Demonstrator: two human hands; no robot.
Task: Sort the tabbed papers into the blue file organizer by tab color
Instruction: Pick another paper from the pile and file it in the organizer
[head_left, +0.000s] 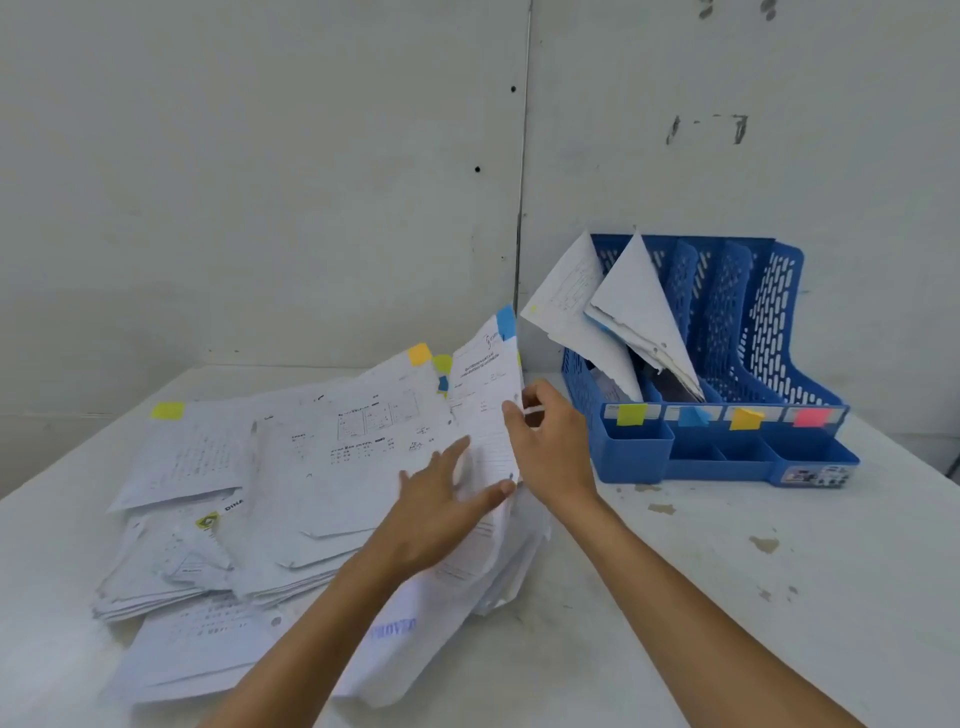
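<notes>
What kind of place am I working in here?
Probably a plain office or back-room sorting station: a white table against bare wall panels, a heap of tabbed papers, and a blue file organizer with colour-labelled slots.

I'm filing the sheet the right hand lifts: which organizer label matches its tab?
The blue label, second from left, between the green label and the orange label; the lifted sheet has a blue tab too.

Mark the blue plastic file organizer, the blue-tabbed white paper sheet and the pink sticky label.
Blue plastic file organizer (639, 457): head view, front cup wall.
Blue-tabbed white paper sheet (483, 395): head view, printed face.
Pink sticky label (810, 417): head view, centre.
</notes>
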